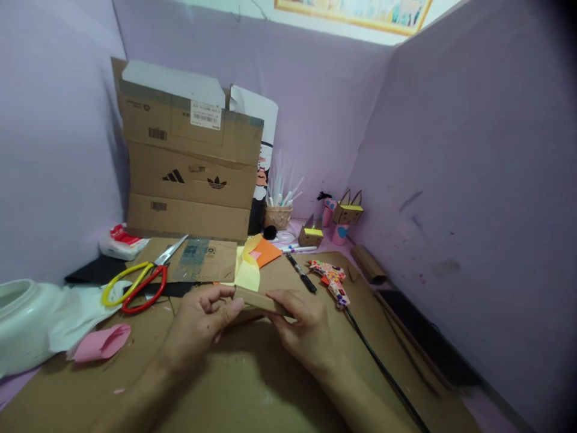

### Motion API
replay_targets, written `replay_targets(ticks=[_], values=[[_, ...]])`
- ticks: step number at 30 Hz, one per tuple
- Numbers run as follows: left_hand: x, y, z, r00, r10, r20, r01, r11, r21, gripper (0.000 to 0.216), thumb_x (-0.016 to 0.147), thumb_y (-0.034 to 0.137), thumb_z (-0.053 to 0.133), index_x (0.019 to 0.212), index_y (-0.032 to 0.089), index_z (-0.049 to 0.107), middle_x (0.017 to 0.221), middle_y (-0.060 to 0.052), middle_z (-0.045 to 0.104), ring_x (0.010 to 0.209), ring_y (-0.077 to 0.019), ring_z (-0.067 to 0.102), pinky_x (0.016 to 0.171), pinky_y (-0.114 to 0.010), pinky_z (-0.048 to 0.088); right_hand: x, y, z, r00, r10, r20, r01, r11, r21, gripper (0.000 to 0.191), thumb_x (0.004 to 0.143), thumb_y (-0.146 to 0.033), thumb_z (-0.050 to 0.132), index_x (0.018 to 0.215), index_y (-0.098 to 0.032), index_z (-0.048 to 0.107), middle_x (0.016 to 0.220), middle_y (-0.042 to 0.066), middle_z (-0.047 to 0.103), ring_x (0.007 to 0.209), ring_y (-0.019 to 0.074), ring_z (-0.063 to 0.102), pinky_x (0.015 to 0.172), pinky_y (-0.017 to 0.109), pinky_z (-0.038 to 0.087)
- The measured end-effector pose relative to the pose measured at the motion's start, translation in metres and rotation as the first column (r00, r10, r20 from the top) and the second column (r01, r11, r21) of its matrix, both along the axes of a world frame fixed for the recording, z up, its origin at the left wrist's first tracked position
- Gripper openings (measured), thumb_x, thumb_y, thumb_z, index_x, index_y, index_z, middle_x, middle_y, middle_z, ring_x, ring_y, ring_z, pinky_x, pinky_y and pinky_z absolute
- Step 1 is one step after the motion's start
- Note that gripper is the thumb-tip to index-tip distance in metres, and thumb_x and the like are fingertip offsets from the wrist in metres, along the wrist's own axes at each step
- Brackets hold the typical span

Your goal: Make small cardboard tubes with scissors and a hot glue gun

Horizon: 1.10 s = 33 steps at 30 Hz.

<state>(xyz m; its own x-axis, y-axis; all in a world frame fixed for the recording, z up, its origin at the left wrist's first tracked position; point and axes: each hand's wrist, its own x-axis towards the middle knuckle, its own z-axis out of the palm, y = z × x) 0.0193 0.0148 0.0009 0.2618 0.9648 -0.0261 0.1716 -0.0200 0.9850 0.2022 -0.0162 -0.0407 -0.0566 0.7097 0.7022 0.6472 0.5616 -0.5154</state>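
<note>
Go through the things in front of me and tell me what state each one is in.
Small cardboard piece, held between left hand and right hand
Scissors, lying down, blades looking closed
Pen, lying down
Glue gun, on its side, on or off unclear
Jar, open-topped, no lid on
Basket, upright, holding white sticks
Big cardboard sheet, creased, standing upright
Pink paper, curled

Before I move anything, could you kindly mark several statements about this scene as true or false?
1. The left hand and right hand hold one cardboard piece. True.
2. The scissors have one yellow and one red handle. True.
3. The right hand holds the scissors. False: they lie to the left, untouched.
4. The tall cardboard panel bears black logos. True.
5. The pen touches the left hand. False: the pen lies beyond the right hand.
</note>
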Motion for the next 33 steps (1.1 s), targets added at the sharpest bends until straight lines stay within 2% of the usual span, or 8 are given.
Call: replay_targets(ticks=[6,16,20,22,25,27,30,33], values=[[0.002,0.004,0.002,0.987,-0.118,0.107,0.142,0.957,-0.254,0.034,0.054,0.047,0.072,0.055,0.015,0.060,0.040,0.005,0.048,0.031,-0.0021,0.025,0.034,-0.018,0.012,-0.002,0.000,-0.009,0.997,0.015,0.072,-0.017,1.000,0.023,0.028,0.075,-0.011,0.058,0.100,-0.021,0.065,0.088,0.007,0.073,0.076,0.0186,0.067,0.067,0.027,0.052],[0.007,0.002,-0.012,0.949,0.162,0.271,-0.083,0.956,-0.282,0.033,0.042,0.040,0.077,0.052,0.014,0.058,0.029,0.008,0.039,0.028,-0.0015,0.025,0.029,-0.014,0.013,-0.009,-0.003,-0.013,0.991,0.135,0.000,-0.135,0.990,-0.032,0.027,0.077,-0.020,0.062,0.104,-0.021,0.063,0.086,0.007,0.072,0.077,0.0179,0.066,0.069,0.027,0.051],[0.006,0.006,-0.008,0.879,0.272,0.391,-0.171,0.947,-0.274,0.036,0.041,0.036,0.080,0.051,0.015,0.052,0.035,0.009,0.044,0.028,-0.0007,0.026,0.028,-0.013,0.019,-0.006,0.003,-0.006,0.970,-0.097,-0.222,0.072,0.990,-0.117,0.051,0.066,-0.028,0.073,0.114,-0.021,0.056,0.115,0.011,0.060,0.107,0.0249,0.056,0.091,0.039,0.045],[0.004,0.008,-0.006,0.862,0.277,0.424,-0.172,0.948,-0.269,0.036,0.041,0.033,0.081,0.053,0.015,0.052,0.042,0.007,0.050,0.030,-0.0013,0.031,0.030,-0.013,0.023,-0.003,0.006,0.000,0.858,-0.239,-0.454,0.133,0.958,-0.254,0.057,0.060,-0.033,0.075,0.111,-0.020,0.052,0.109,0.010,0.059,0.097,0.0240,0.058,0.081,0.039,0.049],[0.002,0.010,-0.008,0.861,0.260,0.438,-0.161,0.955,-0.250,0.034,0.043,0.032,0.082,0.055,0.013,0.056,0.048,0.004,0.056,0.036,-0.0027,0.040,0.033,-0.013,0.028,-0.002,0.008,0.007,0.632,-0.261,-0.730,-0.137,0.889,-0.437,0.041,0.064,-0.039,0.072,0.093,-0.020,0.050,0.069,-0.003,0.057,0.053,0.0119,0.056,0.048,0.024,0.046],[0.002,0.011,-0.010,0.865,0.246,0.439,-0.154,0.960,-0.235,0.032,0.044,0.031,0.082,0.055,0.012,0.058,0.049,0.004,0.058,0.038,-0.0029,0.042,0.035,-0.012,0.029,-0.002,0.006,0.011,0.525,-0.212,-0.824,-0.344,0.833,-0.434,0.037,0.064,-0.041,0.072,0.084,-0.020,0.049,0.056,-0.008,0.052,0.040,0.0072,0.049,0.039,0.018,0.038],[0.003,0.009,-0.012,0.884,0.209,0.418,-0.121,0.966,-0.228,0.029,0.044,0.029,0.082,0.056,0.012,0.061,0.050,0.002,0.060,0.041,-0.0040,0.045,0.037,-0.013,0.033,-0.003,0.003,0.013,0.491,-0.151,-0.858,-0.467,0.786,-0.406,0.034,0.063,-0.039,0.075,0.075,-0.016,0.053,0.059,-0.005,0.059,0.037,0.0050,0.050,0.036,0.016,0.036],[0.006,0.006,-0.013,0.927,0.095,0.363,-0.021,0.979,-0.203,0.027,0.047,0.030,0.082,0.058,0.011,0.065,0.051,-0.001,0.062,0.043,-0.0062,0.048,0.040,-0.015,0.037,-0.002,0.000,0.012,0.503,-0.098,-0.858,-0.607,0.666,-0.433,0.032,0.065,-0.041,0.073,0.072,-0.012,0.062,0.061,0.000,0.064,0.038,0.0067,0.054,0.036,0.017,0.041]])
